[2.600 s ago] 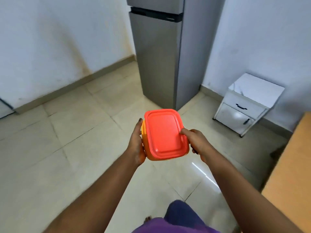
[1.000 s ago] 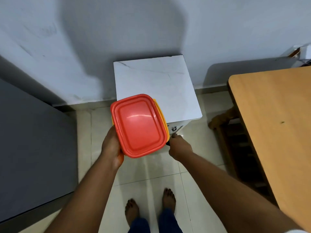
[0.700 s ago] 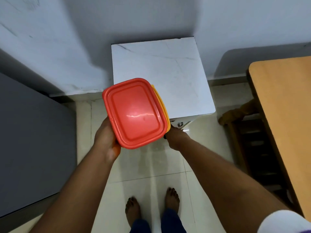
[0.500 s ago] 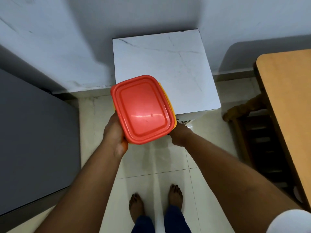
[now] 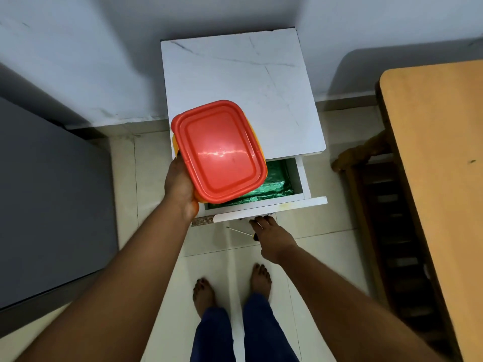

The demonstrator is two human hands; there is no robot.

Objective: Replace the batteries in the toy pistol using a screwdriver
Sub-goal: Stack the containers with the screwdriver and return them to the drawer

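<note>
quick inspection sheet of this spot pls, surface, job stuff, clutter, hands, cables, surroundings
surface: white cabinet with a marbled top, its top drawer pulled open.
job's things: screwdriver in the right hand, shaft pointing left; orange box with red lid held above the drawer; toy pistol and batteries not seen.
clutter: green crinkled sheet lying in the drawer.
grippers: left hand grips the box from its left side; right hand holds the screwdriver, fingertips at the drawer front.
cables: nothing seen.
surroundings: tiled floor, grey fridge at left, wooden table at right, pale wall behind, bare feet below.
</note>
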